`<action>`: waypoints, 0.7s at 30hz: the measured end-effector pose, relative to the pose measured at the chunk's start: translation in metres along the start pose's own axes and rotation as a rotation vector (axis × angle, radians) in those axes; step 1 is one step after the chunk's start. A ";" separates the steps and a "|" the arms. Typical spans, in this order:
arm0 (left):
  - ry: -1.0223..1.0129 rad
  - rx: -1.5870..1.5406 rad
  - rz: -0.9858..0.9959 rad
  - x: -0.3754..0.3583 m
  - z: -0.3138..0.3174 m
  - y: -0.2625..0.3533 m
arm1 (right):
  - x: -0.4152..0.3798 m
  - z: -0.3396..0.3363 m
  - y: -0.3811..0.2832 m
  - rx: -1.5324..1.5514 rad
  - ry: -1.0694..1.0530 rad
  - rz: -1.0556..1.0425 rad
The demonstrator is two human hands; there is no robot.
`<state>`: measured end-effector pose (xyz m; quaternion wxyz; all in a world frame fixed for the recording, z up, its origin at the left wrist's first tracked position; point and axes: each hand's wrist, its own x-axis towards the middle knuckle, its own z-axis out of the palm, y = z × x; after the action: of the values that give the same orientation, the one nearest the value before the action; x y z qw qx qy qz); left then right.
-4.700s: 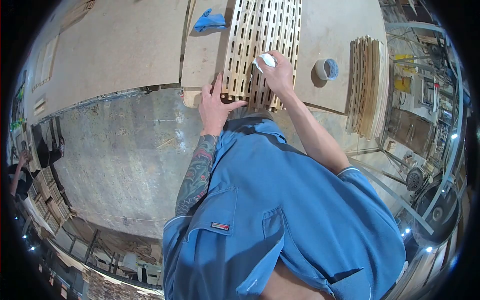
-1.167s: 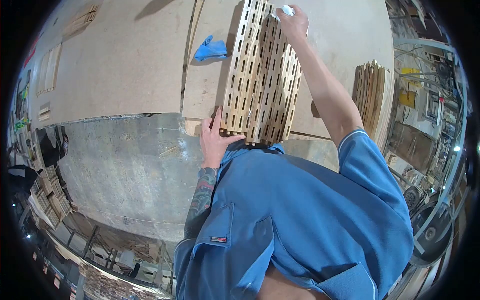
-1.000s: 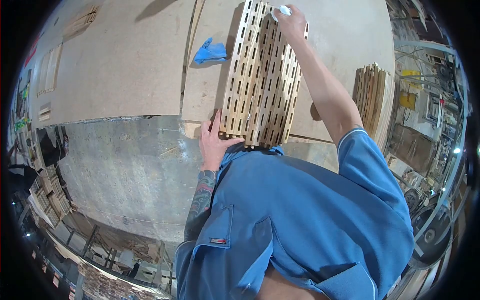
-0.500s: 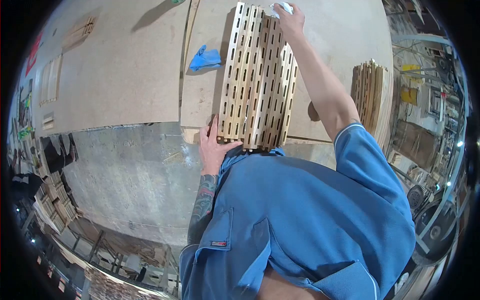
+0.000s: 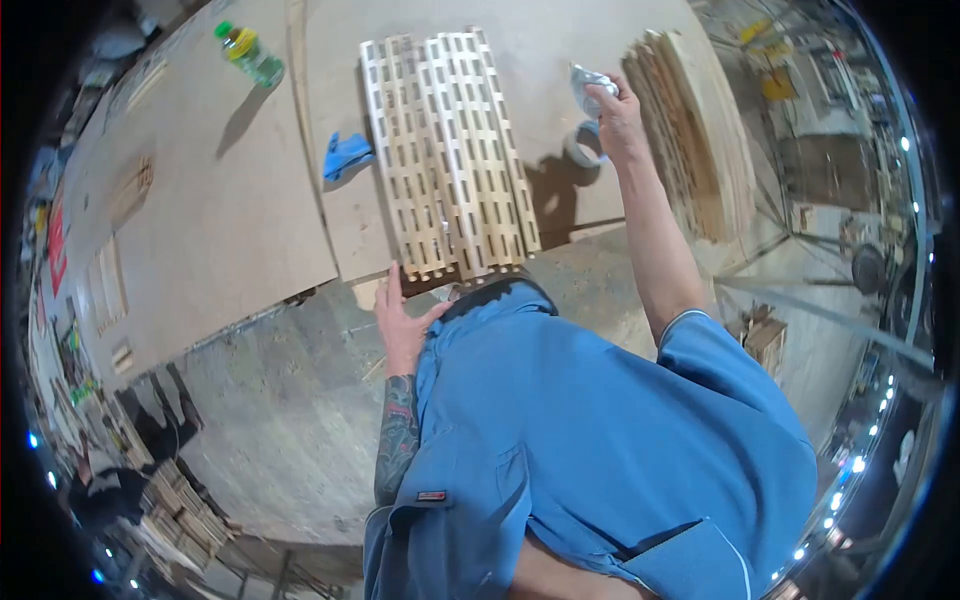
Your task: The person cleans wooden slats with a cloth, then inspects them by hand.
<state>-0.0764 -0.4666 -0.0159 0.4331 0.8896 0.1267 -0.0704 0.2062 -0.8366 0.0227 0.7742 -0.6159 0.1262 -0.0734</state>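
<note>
Several slotted wooden slats [image 5: 452, 150] lie side by side on the worktable, their near ends by my waist. My left hand [image 5: 403, 322] is open at their near left corner, thumb and fingers spread, one fingertip right at the slat ends. Off to the right of the slats, my right hand [image 5: 622, 115] is closed on a crumpled white cloth [image 5: 590, 88]. Just beneath that cloth stands a small round container [image 5: 580, 150] with a pale rim. A crumpled blue glove or cloth [image 5: 347, 156] rests left of the slats.
A stack of wooden boards [image 5: 690, 140] stands on the right of the worktable [image 5: 230, 200]. Toward the far left is a green-capped bottle [image 5: 250, 55]. Small wood pieces [image 5: 133, 190] lie near the left edge. A seam runs between the table panels.
My right hand, with the white cloth, has left the far end of the slats and moved right, over the round container. The view has shifted, showing the whole bottle. My left hand stays near the corner.
</note>
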 end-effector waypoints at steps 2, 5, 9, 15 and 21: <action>0.059 -0.002 0.106 0.004 0.009 -0.013 | -0.016 -0.028 -0.008 -0.212 0.029 -0.080; 0.025 0.077 0.043 0.009 0.010 -0.012 | -0.028 -0.062 -0.001 -0.330 0.024 -0.080; 0.073 0.136 0.110 0.009 0.016 -0.013 | -0.038 -0.067 0.006 -0.313 0.028 -0.102; 0.116 0.224 0.194 0.010 0.019 -0.020 | -0.037 -0.059 0.037 -0.930 -0.005 -0.249; 0.092 0.097 0.154 0.004 0.010 -0.003 | -0.056 -0.057 0.038 -1.218 0.089 -0.463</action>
<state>-0.0732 -0.4718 -0.0251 0.3871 0.9190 0.0744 -0.0019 0.1352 -0.8661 -0.0205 0.2450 -0.9519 0.0413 -0.1791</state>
